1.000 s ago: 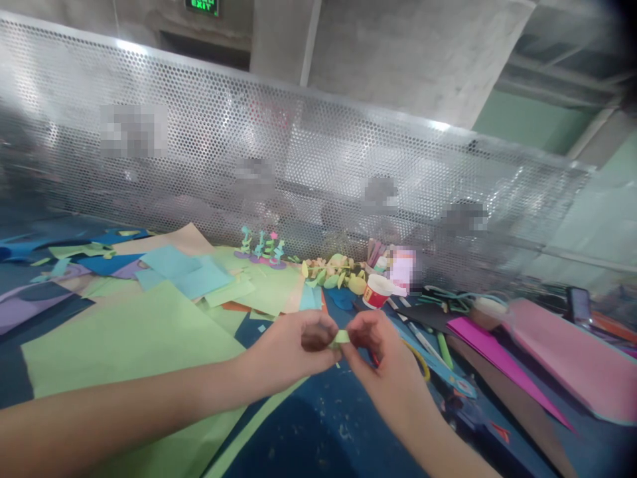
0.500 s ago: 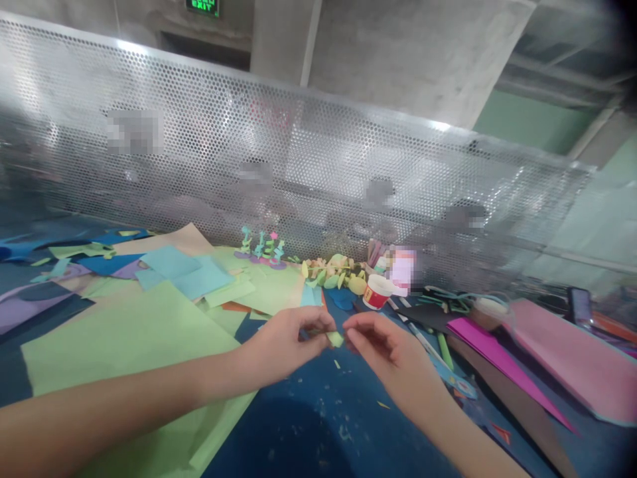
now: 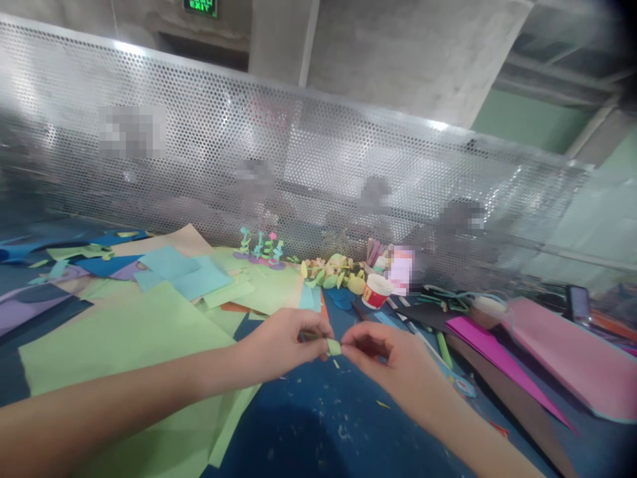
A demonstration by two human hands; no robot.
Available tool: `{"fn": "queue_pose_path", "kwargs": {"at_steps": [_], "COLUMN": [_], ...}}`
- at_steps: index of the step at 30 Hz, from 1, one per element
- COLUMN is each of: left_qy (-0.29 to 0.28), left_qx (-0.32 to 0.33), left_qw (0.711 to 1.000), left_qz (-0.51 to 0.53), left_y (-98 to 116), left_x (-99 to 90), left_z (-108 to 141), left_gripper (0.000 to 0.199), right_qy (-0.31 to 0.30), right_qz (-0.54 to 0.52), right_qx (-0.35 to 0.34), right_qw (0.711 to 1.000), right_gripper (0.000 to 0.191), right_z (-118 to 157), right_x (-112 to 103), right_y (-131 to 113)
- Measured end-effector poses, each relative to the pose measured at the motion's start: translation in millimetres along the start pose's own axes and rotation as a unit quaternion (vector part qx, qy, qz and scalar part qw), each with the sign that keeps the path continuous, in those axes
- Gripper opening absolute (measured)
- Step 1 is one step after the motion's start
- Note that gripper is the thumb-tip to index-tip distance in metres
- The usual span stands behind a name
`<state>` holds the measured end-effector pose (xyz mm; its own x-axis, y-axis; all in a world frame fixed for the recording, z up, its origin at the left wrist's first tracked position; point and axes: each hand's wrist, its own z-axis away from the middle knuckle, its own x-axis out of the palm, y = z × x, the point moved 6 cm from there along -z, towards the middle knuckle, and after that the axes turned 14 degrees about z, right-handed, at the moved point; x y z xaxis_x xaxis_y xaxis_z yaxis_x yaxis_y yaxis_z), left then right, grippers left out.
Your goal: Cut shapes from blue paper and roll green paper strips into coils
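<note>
Between my two hands is a small piece of light green paper [image 3: 334,346], held just above the blue table [image 3: 318,411]. My left hand [image 3: 286,342] pinches its left end between thumb and fingers. At its right end, the fingertips of my right hand [image 3: 385,346] are closed on the edge. A large light green sheet [image 3: 134,345] lies under my left forearm. Just beyond my hands are yellow-green paper leaves [image 3: 338,275] and a red and white paper cup [image 3: 377,292].
Small paper figures on purple bases [image 3: 259,252] stand at the back beside a perforated metal screen [image 3: 199,133]. Light blue sheets [image 3: 192,272] lie to the left. Rightward are a magenta strip [image 3: 502,365], a pink sheet [image 3: 572,358] and a phone [image 3: 578,305].
My right hand has moved slightly down and left, and its fingertips now meet the green paper piece. The left hand keeps its pinch, almost in place.
</note>
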<state>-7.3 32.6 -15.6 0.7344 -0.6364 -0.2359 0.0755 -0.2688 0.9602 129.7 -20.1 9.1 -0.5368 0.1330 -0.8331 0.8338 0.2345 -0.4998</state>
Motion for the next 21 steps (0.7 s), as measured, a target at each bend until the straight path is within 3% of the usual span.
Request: {"fn": "queue_pose_path", "kwargs": {"at_steps": [5,12,21], "left_qy": [-0.04,-0.121,-0.11], "left_qx": [0.007,-0.028,-0.103], "left_qw": [0.999,0.988,0.978], "left_qz": [0.002,0.094,0.147], "left_y": [5,2,-15], "left_x": [3.9,3.3,-9.5], "left_z": [2,-4,-10], "left_gripper": [0.016,0.027,0.025], "right_qy": [-0.023,-0.04,-0.034], "right_qz": [-0.004,-0.053,-0.048], "right_qx": [0.003,0.021,0.01], "right_qw": [1.0,0.998,0.998], "right_gripper": [0.008,0.016,0.014], "right_z": [-1,-1,-2], "right_x": [4,2,-3], "right_y": [0,6,6]}}
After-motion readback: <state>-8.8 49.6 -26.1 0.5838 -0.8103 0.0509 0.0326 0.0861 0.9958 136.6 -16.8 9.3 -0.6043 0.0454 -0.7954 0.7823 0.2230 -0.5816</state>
